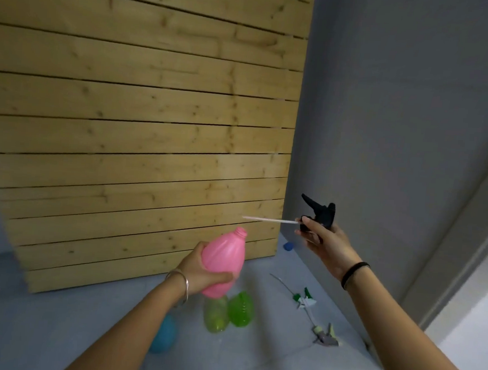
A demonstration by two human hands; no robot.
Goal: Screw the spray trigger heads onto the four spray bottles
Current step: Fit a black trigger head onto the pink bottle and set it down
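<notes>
My left hand (202,271) grips a pink spray bottle (225,263) around its body, tilted, with its open neck pointing up and right. My right hand (324,242) holds a black trigger head (320,212) up to the right of the bottle; its clear dip tube (269,220) points left, its tip just above and apart from the neck. On the grey floor stand a yellow-green bottle (215,315), a green bottle (241,309) and a blue bottle (162,338), the last partly hidden by my left arm. A green-and-white trigger head (304,299) and a grey one (326,336) lie to their right.
A wall of pale wooden slats (142,137) stands straight ahead, meeting a grey wall (400,123) on the right. A small blue object (288,246) lies in the corner at the wall's foot. A pale door frame (463,258) runs along the far right.
</notes>
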